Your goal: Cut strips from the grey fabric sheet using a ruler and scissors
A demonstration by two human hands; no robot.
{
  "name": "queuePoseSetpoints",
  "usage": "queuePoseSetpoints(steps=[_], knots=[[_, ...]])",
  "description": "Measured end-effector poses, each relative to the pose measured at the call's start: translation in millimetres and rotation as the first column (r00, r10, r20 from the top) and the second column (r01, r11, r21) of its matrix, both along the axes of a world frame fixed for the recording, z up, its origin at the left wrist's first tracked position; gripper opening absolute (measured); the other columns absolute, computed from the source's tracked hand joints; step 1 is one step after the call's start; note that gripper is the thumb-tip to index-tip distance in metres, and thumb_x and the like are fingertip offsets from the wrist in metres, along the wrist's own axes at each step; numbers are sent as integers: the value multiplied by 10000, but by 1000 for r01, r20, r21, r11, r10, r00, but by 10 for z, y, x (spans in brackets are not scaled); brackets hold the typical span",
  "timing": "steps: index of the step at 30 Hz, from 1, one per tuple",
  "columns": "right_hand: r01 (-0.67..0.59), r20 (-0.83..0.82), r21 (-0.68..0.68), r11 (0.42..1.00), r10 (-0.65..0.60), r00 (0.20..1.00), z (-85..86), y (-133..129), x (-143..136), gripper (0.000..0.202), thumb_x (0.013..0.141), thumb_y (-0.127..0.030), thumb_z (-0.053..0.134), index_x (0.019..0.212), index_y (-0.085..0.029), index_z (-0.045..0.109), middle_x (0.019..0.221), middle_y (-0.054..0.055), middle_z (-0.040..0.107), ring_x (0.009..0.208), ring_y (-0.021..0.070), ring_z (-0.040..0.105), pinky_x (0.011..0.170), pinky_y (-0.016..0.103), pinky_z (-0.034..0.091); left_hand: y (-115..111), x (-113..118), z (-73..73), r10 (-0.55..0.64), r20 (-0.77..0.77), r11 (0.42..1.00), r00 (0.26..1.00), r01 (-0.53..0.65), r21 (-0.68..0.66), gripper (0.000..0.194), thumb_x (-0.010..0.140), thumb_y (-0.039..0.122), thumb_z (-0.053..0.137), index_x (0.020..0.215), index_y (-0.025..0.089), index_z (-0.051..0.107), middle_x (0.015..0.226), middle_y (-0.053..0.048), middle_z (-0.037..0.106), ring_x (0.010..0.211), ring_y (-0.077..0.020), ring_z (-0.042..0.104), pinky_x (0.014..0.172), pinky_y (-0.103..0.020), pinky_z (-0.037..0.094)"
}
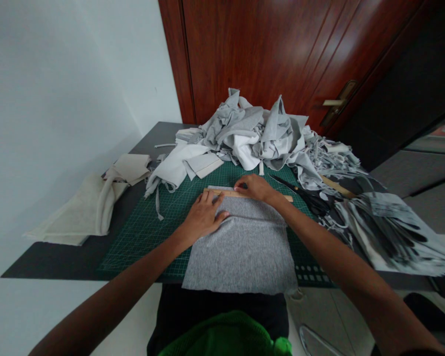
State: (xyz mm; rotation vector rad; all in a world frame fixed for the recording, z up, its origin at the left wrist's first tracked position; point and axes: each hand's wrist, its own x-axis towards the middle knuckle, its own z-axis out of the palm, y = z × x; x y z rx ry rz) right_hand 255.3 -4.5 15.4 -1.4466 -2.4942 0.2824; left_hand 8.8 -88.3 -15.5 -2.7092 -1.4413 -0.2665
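Note:
A grey cloth piece (241, 252) lies on the green cutting mat (141, 242), its near end hanging over the table's front edge. Across its far end rests a wooden ruler (287, 198), with a narrow strip of cloth showing beyond it. My left hand (203, 215) lies flat with fingers spread, fingertips on the ruler and palm side on the cloth. At the ruler's far edge, my right hand (257, 188) has thumb and fingers pinched together at the strip. What they hold is too small to make out.
Black scissors (311, 200) lie right of the ruler. A heap of grey and white cloth (244, 131) covers the back of the table. Folded cloth stacks (396, 232) stand at the right, pale cloth (85, 212) at the left. A wooden door (259, 54) rises behind.

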Motion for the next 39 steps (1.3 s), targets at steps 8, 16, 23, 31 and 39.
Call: queuePoseSetpoints(steps=[8, 16, 23, 31, 39], knots=[[12, 53, -18, 1000, -11, 999, 61, -60, 117, 190, 1015, -301, 680, 1067, -239, 852, 1090, 62, 845, 1000, 219, 763, 827, 278, 511, 11, 0, 18, 8, -23, 1000, 1000, -8, -18, 704, 1091, 604, 428, 1611, 132, 480, 1502, -229, 541, 1456, -404, 463, 1212, -519, 418], [2, 74, -8, 1000, -1, 997, 42, -58, 264, 199, 1010, -308, 675, 1063, -242, 855, 1077, 62, 849, 970, 223, 766, 820, 285, 513, 17, -2, 20, 11, -36, 1000, 999, -12, -18, 716, 1093, 612, 420, 1619, 128, 470, 1517, -242, 531, 1480, -427, 447, 1204, -523, 419], [7, 66, 4, 1000, -7, 998, 29, -76, 364, 199, 1007, -307, 678, 1054, -235, 858, 1068, 67, 851, 964, 224, 772, 826, 287, 518, 15, -2, 7, 13, -8, 1000, 1000, -13, -4, 700, 1092, 610, 429, 1618, 150, 471, 1502, -226, 558, 1462, -408, 471, 1200, -523, 417], [22, 60, -3, 1000, -22, 998, 57, -113, 405, 196, 1004, -303, 677, 1051, -240, 856, 1077, 64, 853, 963, 222, 773, 811, 287, 520, 11, 3, 27, 17, -53, 1000, 998, -17, -10, 707, 1097, 604, 419, 1617, 129, 478, 1520, -240, 532, 1480, -418, 452, 1211, -519, 415], [22, 70, 9, 1000, -22, 997, 46, -120, 451, 201, 1004, -316, 677, 1054, -242, 857, 1076, 65, 849, 975, 228, 772, 812, 285, 523, 25, 0, 4, 23, -20, 1000, 1000, -23, -18, 699, 1088, 618, 428, 1607, 154, 491, 1503, -221, 549, 1455, -401, 473, 1199, -522, 429]])
